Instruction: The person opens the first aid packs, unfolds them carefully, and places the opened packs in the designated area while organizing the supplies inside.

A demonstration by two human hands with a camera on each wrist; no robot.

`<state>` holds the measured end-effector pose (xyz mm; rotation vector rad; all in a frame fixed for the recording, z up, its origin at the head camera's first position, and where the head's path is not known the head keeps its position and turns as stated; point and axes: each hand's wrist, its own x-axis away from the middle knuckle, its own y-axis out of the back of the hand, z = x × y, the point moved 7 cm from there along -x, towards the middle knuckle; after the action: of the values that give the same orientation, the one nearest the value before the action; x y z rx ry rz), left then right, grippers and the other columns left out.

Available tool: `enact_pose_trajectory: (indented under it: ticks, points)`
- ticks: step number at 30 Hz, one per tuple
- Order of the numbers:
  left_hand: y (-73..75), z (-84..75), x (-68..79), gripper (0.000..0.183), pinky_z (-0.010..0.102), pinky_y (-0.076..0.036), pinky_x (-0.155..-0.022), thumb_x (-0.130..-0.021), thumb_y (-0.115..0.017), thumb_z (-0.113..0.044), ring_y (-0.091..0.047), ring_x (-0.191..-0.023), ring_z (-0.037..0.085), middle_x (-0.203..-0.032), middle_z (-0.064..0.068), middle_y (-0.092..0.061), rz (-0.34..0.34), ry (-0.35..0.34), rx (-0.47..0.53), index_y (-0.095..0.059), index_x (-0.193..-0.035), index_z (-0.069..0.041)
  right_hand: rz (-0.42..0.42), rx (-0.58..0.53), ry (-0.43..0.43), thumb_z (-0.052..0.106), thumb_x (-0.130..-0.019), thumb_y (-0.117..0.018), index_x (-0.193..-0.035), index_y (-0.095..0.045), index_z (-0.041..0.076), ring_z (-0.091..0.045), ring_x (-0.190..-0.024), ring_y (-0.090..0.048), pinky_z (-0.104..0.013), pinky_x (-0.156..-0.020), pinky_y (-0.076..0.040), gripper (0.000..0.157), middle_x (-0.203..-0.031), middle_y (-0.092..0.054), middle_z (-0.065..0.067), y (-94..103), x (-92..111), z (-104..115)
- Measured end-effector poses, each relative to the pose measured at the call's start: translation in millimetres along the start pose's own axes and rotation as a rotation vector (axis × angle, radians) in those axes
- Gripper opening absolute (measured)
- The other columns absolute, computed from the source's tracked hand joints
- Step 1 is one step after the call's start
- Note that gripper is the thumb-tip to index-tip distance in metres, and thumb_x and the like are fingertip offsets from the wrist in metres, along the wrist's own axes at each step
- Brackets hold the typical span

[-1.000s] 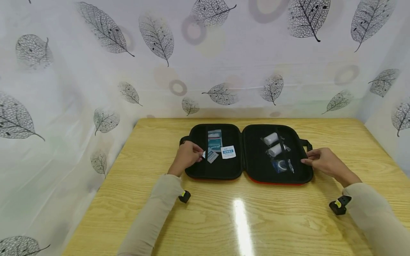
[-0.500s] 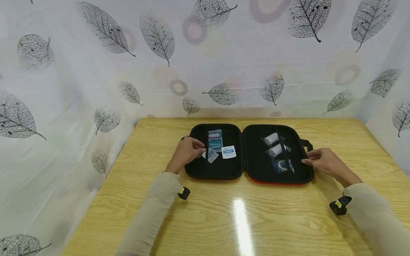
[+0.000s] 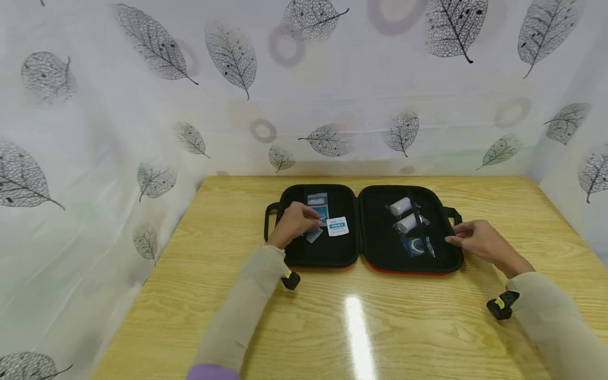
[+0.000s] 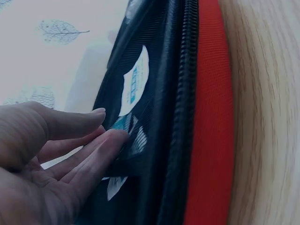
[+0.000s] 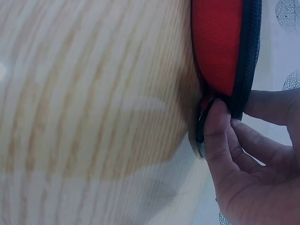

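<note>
A black-lined zip case [image 3: 328, 252] with a red outer shell [image 5: 218, 44] lies spread open on the table. My left hand [image 3: 295, 222] is over its left half, thumb and fingers a little apart with nothing seen between them. Beneath the fingertips lies a small packet [image 3: 314, 235], partly hidden, held under an elastic strap. Next to it are a white square packet [image 3: 338, 226] and a teal-and-clear pouch [image 3: 317, 199]. At the case's right edge, my right hand [image 3: 480, 241] pinches the rim between thumb and fingers, beside the handle [image 3: 453, 214].
In the right half, a strap crosses two white wrapped rolls [image 3: 407, 222] and a blue clear-bagged item [image 3: 414, 246]. Another handle [image 3: 267, 221] sticks out on the left. The wooden table [image 3: 408, 322] ends against a leaf-patterned cloth [image 3: 351, 89] behind.
My left hand has come off the strap at the left edge and moved right, over the small packet and the pouch. The right hand stays on the rim.
</note>
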<state>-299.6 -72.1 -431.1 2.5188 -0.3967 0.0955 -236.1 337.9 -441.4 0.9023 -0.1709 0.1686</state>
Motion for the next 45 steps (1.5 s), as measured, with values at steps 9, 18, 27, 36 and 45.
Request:
enact_pose_trajectory:
  ticks: [9, 18, 27, 36, 45]
  points:
    - [-11.1, 0.6, -13.4, 0.014, 0.033, -0.057, -0.075, -0.091, -0.074, -0.007, -0.068, -0.084, 0.021, -0.102, 0.011, -0.072, -0.048, 0.021, 0.023, -0.077, -0.103, 0.000, -0.008, 0.003, 0.009, 0.026, -0.097, -0.069, -0.127, -0.051, -0.026, -0.046, -0.102, -0.062, -0.047, -0.079, -0.055, 0.063, -0.113, -0.062, -0.036, 0.5, 0, 2]
    - [-24.2, -3.9, -18.6, 0.015, 0.032, -0.058, -0.073, -0.091, -0.074, -0.005, -0.070, -0.081, 0.019, -0.101, 0.010, -0.073, -0.019, 0.044, 0.020, -0.077, -0.104, 0.000, 0.001, -0.002, 0.009, 0.027, -0.097, -0.069, -0.128, -0.051, -0.025, -0.046, -0.103, -0.061, -0.045, -0.079, -0.055, 0.064, -0.113, -0.062, -0.036, -0.7, 0, 2]
    - [-33.3, -6.6, -18.9, 0.010, 0.035, -0.058, -0.075, -0.091, -0.076, -0.009, -0.070, -0.078, 0.018, -0.095, 0.007, -0.073, 0.015, 0.070, -0.024, -0.077, -0.100, -0.004, 0.007, 0.000, 0.024, 0.027, -0.098, -0.068, -0.127, -0.051, -0.025, -0.046, -0.103, -0.062, -0.047, -0.080, -0.056, 0.062, -0.112, -0.063, -0.036, -1.0, 0, 4]
    - [-32.9, -9.2, -17.5, 0.008, 0.032, -0.058, -0.073, -0.095, -0.071, -0.007, -0.070, -0.079, 0.018, -0.091, 0.007, -0.073, 0.059, 0.043, -0.020, -0.078, -0.092, -0.004, 0.001, 0.004, 0.030, 0.025, -0.098, -0.068, -0.127, -0.051, -0.026, -0.048, -0.104, -0.061, -0.048, -0.079, -0.056, 0.061, -0.113, -0.062, -0.037, -0.7, 1, 5]
    - [-29.0, -14.9, -15.5, 0.011, 0.029, -0.059, -0.071, -0.098, -0.068, -0.008, -0.070, -0.079, 0.017, -0.096, 0.008, -0.072, 0.063, 0.033, -0.019, -0.078, -0.097, -0.003, -0.014, 0.015, 0.018, 0.024, -0.097, -0.069, -0.125, -0.052, -0.026, -0.047, -0.101, -0.062, -0.046, -0.077, -0.056, 0.060, -0.111, -0.062, -0.037, 0.3, 1, 2]
